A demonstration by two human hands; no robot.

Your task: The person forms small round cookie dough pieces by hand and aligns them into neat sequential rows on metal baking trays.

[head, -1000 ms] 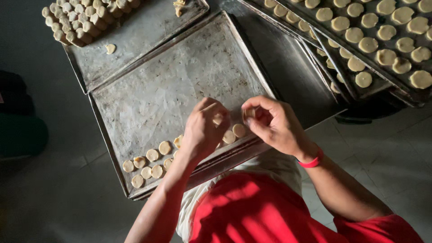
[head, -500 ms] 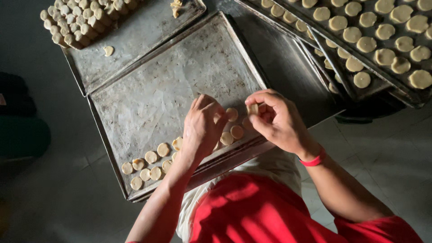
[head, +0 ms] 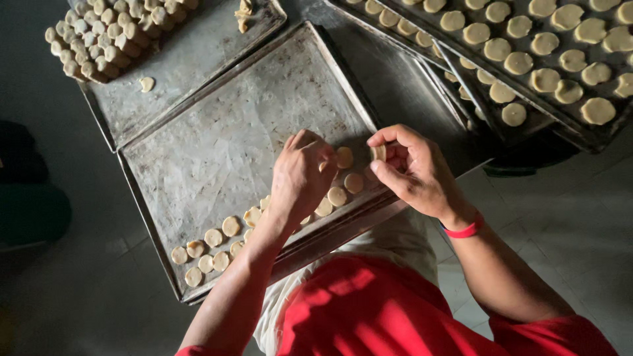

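At far left a heap of dough rounds (head: 109, 36) sits piled on the back tray (head: 191, 72), with one stray round (head: 146, 84) lying apart on its bare metal. In front of it the main tray (head: 217, 145) is mostly bare, and a double row of discs (head: 214, 249) runs along its near edge, climbing toward the right. The left hand (head: 300, 175) is pressed down at the end of that row, its grip closed over something I cannot see, beside the last laid disc (head: 344, 157). To place well, each piece should land flat, just beside its neighbour without touching, and keep the line of the row straight so the tray fills evenly. The right hand (head: 412, 171) hovers just right of it, thumb and forefinger pinched shut on one small round (head: 378, 152), held on edge above the tray's corner. A light pinch seems wise here; the dough looks soft and would likely dent under pressure. A red wristband (head: 465, 229) circles that wrist. Further right, full trays (head: 527, 53) of spaced rounds lie stacked, overlapping, well apart from the hands.
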